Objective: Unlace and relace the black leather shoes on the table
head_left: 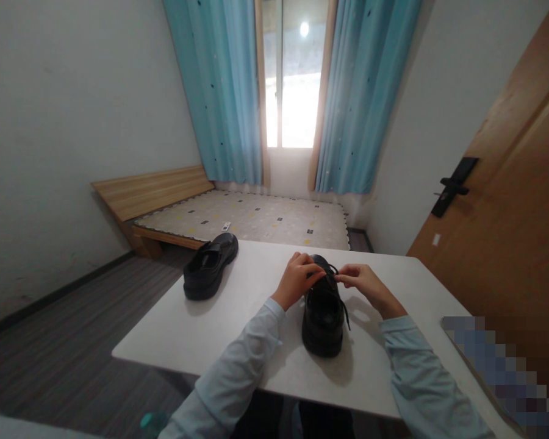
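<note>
Two black shoes sit on a white table (201,341), seen from a camera worn on the head and looking down at a person's own hands. There is only this one view.

The nearer shoe (322,320) stands in front of the person, heel toward the camera and toe pointing away toward a window. Both hands meet over its laced front. The left hand (297,279) rests on the upper left of the shoe, fingers curled down and pinched on what looks like a strand of the black lace (335,275). The right hand (363,283) comes in from the other side, thumb and forefinger pressed together on the lace near the same spot. One loose end trails down the right side of the shoe. (Whether a knot is already formed is too small to tell.) Judging by this, the lacing is mid-way: the lace is in hand, not visibly finished.

The second shoe (210,266) lies well apart, at the far left of the table, untouched; its lacing cannot be made out.

Beyond the table are a low wooden bed (238,216), blue curtains (224,91) framing the bright window, and a brown door (507,213) at the right. Pale blue sleeves cover both forearms.
</note>
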Motion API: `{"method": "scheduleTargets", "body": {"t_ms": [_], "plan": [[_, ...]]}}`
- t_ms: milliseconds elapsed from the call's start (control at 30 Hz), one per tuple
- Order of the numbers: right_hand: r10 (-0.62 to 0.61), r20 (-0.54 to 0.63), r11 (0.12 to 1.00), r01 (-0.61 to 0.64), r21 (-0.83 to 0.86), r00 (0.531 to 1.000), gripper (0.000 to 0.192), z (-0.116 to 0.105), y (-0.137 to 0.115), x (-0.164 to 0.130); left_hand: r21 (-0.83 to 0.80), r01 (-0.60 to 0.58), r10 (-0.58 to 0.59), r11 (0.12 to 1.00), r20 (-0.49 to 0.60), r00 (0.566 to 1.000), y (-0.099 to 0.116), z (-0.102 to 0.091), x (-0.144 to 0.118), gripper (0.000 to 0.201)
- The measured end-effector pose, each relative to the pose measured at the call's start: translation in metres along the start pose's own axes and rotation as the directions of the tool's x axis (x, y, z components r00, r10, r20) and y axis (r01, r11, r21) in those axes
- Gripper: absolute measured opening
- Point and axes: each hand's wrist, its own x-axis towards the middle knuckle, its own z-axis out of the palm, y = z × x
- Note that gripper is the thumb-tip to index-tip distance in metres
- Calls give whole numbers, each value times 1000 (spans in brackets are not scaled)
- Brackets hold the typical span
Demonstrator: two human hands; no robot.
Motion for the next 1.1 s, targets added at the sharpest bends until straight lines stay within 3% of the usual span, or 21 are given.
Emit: {"method": "scheduleTargets", "body": {"t_ms": [133, 300, 467, 700, 867, 1100], "plan": [[3, 2, 1000, -3, -23, 1000, 23, 1, -4, -1, -29, 27, -27, 999, -15, 1000, -1, -5, 2, 7], [-45, -43, 995, 41, -94, 998, 26, 1, -1, 1, -35, -12, 12, 999, 19, 1000, -2, -2, 3, 10], [-100, -6, 983, 98, -152, 995, 27, -1, 7, 5, -11, -48, 49, 999, 69, 996, -3, -2, 7, 10], [-143, 9, 977, 143, -159, 990, 26, -1, 9, 6, 150, -143, 95, 978, 290, 952, 3, -7, 12, 11], [-156, 18, 967, 156, -204, 988, 25, -2, 10, 6, 287, -159, 66, 945, 310, 949, 9, -6, 12, 12], [-176, 7, 951, 172, -257, 984, 24, -3, 11, 7, 312, -98, -9, 945, 325, 946, 13, -4, 12, 12]]}}
